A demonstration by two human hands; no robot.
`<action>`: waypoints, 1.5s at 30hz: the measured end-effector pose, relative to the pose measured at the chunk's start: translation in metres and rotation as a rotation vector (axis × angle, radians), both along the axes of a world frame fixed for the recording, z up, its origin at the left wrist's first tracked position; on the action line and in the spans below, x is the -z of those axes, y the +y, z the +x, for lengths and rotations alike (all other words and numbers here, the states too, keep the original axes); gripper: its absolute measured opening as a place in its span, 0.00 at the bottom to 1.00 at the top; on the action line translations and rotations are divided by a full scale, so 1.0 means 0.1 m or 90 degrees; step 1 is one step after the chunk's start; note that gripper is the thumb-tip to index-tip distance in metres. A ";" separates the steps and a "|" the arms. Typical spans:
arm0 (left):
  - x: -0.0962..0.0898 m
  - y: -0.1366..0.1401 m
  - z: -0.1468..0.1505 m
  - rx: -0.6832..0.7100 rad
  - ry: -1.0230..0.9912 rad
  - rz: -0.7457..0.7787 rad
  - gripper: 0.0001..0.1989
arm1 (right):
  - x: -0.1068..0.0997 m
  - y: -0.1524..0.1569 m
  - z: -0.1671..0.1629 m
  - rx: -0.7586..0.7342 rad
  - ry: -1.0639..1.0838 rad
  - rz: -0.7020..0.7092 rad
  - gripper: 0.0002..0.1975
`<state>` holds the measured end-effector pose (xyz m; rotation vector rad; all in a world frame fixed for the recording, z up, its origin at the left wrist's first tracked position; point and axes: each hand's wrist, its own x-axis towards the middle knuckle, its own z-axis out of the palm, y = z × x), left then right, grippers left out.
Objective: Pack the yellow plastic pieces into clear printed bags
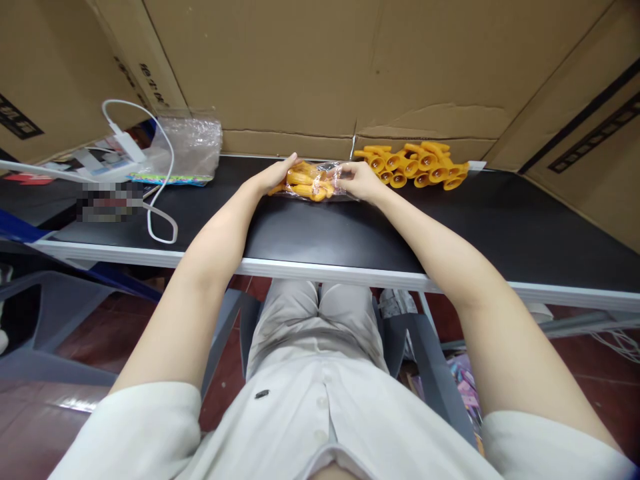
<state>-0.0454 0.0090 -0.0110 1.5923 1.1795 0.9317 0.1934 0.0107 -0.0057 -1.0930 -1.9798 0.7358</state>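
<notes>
A clear plastic bag (316, 183) holding several yellow plastic pieces lies on the black tabletop in front of me. My left hand (276, 175) wraps round its left end, with the thumb pointing up and the other fingers partly hidden. At the other end, my right hand (361, 181) pinches the clear film between thumb and fingers. Just right of that hand is a pile of loose yellow plastic pieces (425, 163), pipe-like, with hollow cup-shaped ends facing me.
Tall cardboard panels (290, 67) enclose the table's back and sides. To the left lie a stack of clear plastic bags (193, 143) and a white charger with its cable (173, 157). A silver edge strip (330, 268) runs along the table front, above my lap.
</notes>
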 end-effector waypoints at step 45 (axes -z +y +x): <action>0.09 0.24 -0.27 -0.168 0.316 0.189 0.33 | -0.05 -0.08 -0.05 -0.051 0.098 -0.168 0.17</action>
